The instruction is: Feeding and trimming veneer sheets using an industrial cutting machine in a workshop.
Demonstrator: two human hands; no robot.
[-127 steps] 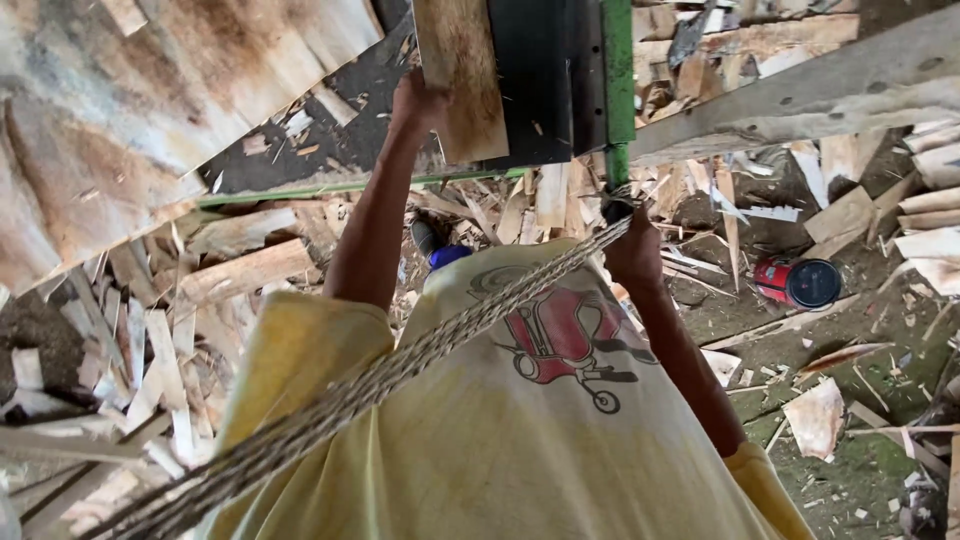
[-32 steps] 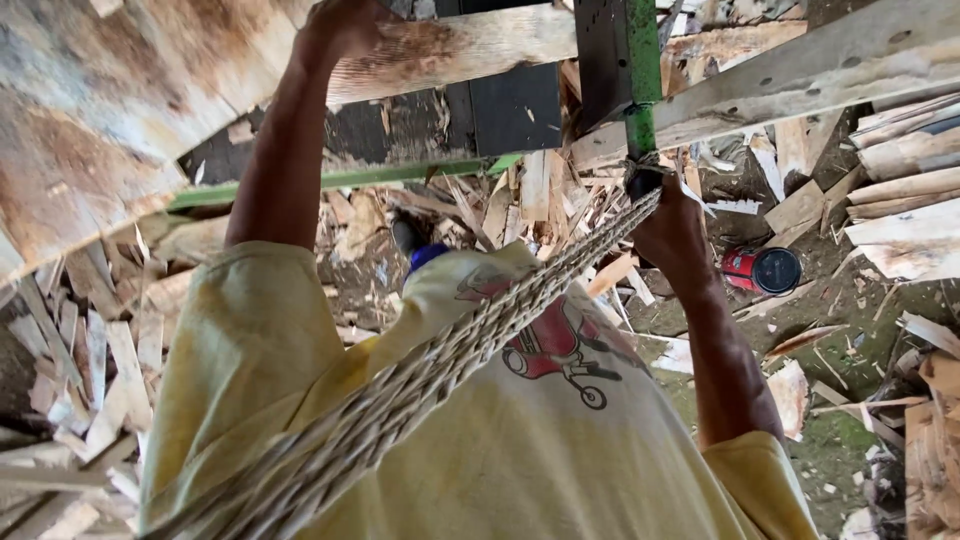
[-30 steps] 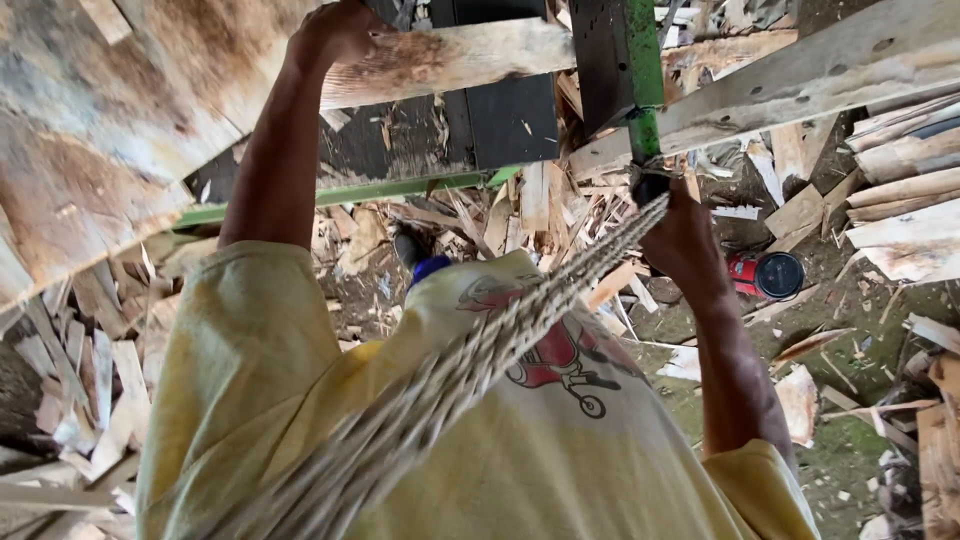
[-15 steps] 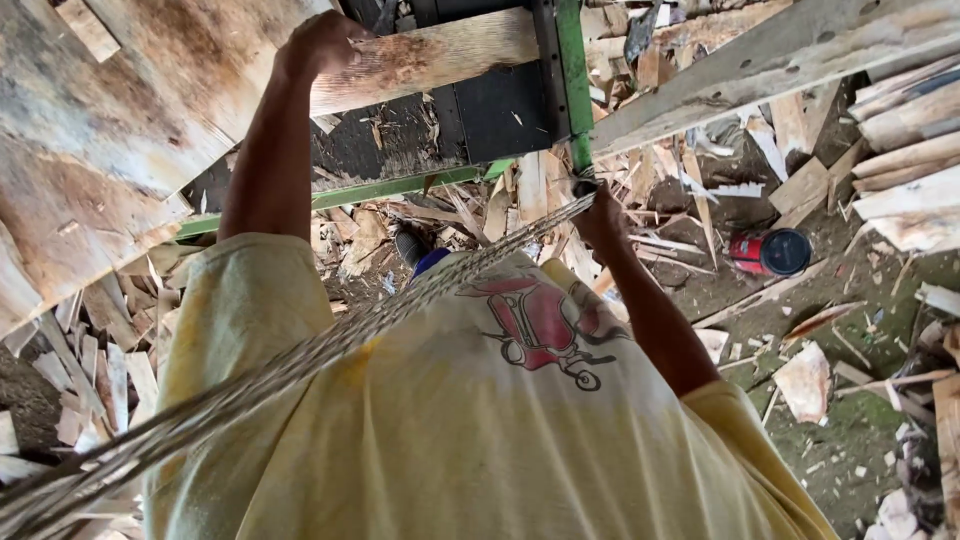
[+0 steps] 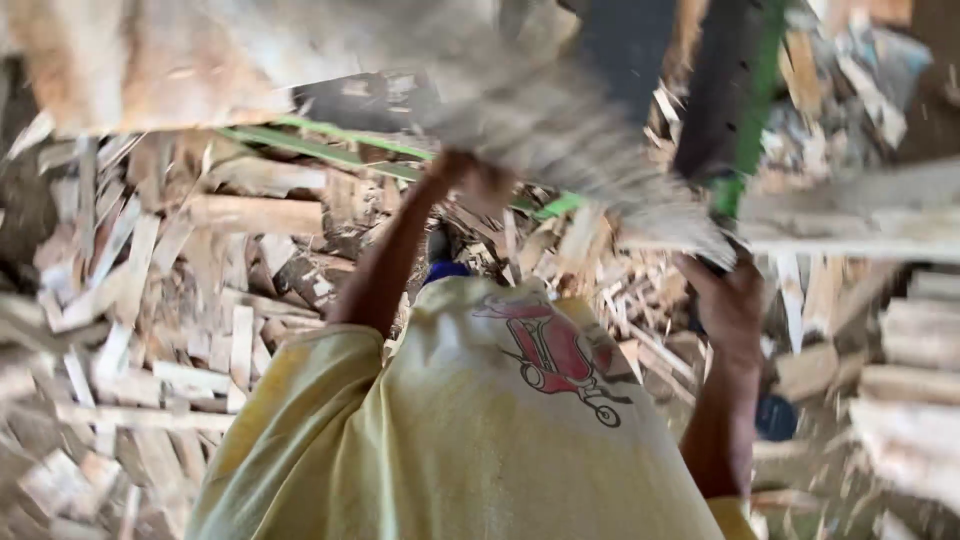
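Note:
The view is blurred by motion. My left hand (image 5: pixel 468 182) is raised and closed on one end of a pale wooden board (image 5: pixel 590 170), which streaks down to the right. My right hand (image 5: pixel 728 298) is curled around the board's other end, just under a dark upright machine frame with a green edge (image 5: pixel 745 150). Below both arms is my yellow shirt (image 5: pixel 450 450) with a red print.
Several split wood offcuts (image 5: pixel 200 330) cover the ground at left and centre. Stacked planks (image 5: pixel 910 350) lie at the right. A green bar (image 5: pixel 320 150) runs behind my left arm. A blue round object (image 5: pixel 775 415) sits by my right forearm.
My left hand has come down from high up to chest height with the board. The view has swung and blurred. The braided cord that crossed my chest is no longer visible.

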